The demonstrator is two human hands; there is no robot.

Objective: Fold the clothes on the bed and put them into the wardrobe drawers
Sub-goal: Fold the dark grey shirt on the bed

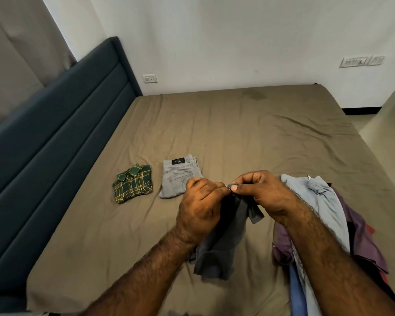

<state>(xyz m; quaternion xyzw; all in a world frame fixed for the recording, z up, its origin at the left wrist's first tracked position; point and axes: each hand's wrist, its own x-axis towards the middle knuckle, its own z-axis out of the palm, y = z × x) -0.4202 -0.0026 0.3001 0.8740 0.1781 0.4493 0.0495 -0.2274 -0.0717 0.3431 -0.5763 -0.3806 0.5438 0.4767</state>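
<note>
Left hand (201,201) and right hand (258,190), close together, both pinch the top edge of a dark grey garment (224,242) hanging above the bed (237,133). Best: spread hands apart, find corners, lay flat before folding.

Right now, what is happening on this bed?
A person is sorting laundry. Both the left hand and the right hand pinch the top edge of a dark grey garment above the bed. A green plaid shirt and grey jeans already lie folded; an unfolded pile waits on the right.
</note>
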